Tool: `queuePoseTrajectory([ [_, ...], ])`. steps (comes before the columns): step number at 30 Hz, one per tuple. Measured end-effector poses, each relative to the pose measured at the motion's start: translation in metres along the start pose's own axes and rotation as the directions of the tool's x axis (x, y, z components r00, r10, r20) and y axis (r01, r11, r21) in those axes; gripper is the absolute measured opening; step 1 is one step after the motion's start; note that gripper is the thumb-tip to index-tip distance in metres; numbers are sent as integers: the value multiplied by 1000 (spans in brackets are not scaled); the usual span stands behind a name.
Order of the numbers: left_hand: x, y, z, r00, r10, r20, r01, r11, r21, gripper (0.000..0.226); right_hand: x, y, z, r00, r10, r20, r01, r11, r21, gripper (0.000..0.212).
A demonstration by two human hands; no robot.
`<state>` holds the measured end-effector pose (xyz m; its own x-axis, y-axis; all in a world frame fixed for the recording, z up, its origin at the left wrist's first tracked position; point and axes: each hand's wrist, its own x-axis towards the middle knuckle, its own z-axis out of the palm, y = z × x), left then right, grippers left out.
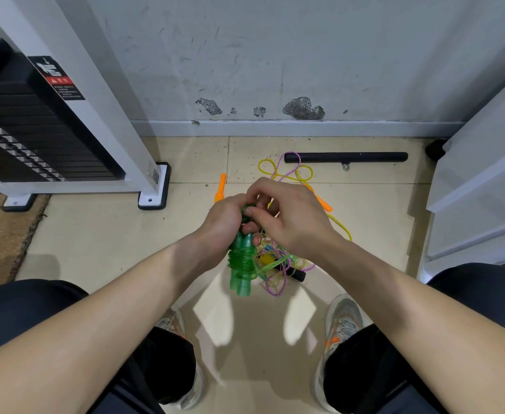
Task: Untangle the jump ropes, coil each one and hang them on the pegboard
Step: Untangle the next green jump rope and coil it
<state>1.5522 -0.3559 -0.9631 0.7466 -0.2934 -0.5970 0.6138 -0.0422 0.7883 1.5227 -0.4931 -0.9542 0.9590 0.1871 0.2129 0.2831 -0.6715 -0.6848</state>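
Head view: left hand (224, 219) grips paired translucent green plastic rope handles (240, 265), cord-wound; right hand (288, 216) pinches green cord (247, 209) atop them, above tangled coloured ropes (278, 265) on tiles (95, 234). Black-red warning sticker (62, 82) illegible.

We record one beige tiled floor (95, 234). On it:
- Far edge, by the wall: a black bar (346, 157).
- Middle: a tangle of yellow rope (275, 167) and purple rope (275, 289), two orange handles (221, 186), and one black handle (296, 274).
- Left edge: a brown mat (3, 234) and a white frame's foot (154, 192).
- Near edge: two grey shoes (343, 321).
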Motion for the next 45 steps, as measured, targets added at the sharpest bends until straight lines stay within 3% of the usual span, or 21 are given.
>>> queuePoseTrajectory([
  [11, 1, -4, 1, 999, -47, 18, 46, 999, 27, 31, 4, -5, -15, 988, -33, 151, 67, 972, -224, 6],
  [14, 2, -9, 2, 997, -67, 47, 65, 996, 53, 29, 10, -2, -22, 997, -2, 72, 9, 994, -105, 8],
  [16, 1, -16, 4, 993, -97, 64, 90, 991, 100, 34, 16, 2, -31, 992, 129, -4, -127, 983, 134, 14],
  [18, -1, -24, 9, 995, -52, 81, 36, 981, 191, 34, 20, 5, -37, 962, 270, -40, -238, 902, 360, 16],
  [20, -3, -30, 12, 996, 16, 86, -39, 960, 276, 30, 22, 6, -39, 934, 355, -35, -298, 829, 473, 17],
  [25, -3, -31, 11, 986, 168, -12, -150, 904, 401, 36, 26, -1, -37, 888, 459, -15, -350, 699, 624, 17],
  [29, -5, -31, 10, 985, 175, 4, -160, 891, 425, 39, 28, -5, -39, 885, 464, -21, -338, 674, 656, 18],
  [34, -8, -24, 9, 989, 144, 20, -142, 924, 354, 40, 35, -20, -48, 899, 437, -25, -315, 686, 656, 18],
  [39, -12, -2, 11, 988, 136, 67, -147, 969, 197, 14, 45, -46, -66, 940, 342, 6, -259, 701, 664, 19],
  [45, -9, 22, 5, 987, 145, 64, -149, 987, 58, 24, 62, -83, -83, 965, 260, -3, -201, 750, 630, 24],
])
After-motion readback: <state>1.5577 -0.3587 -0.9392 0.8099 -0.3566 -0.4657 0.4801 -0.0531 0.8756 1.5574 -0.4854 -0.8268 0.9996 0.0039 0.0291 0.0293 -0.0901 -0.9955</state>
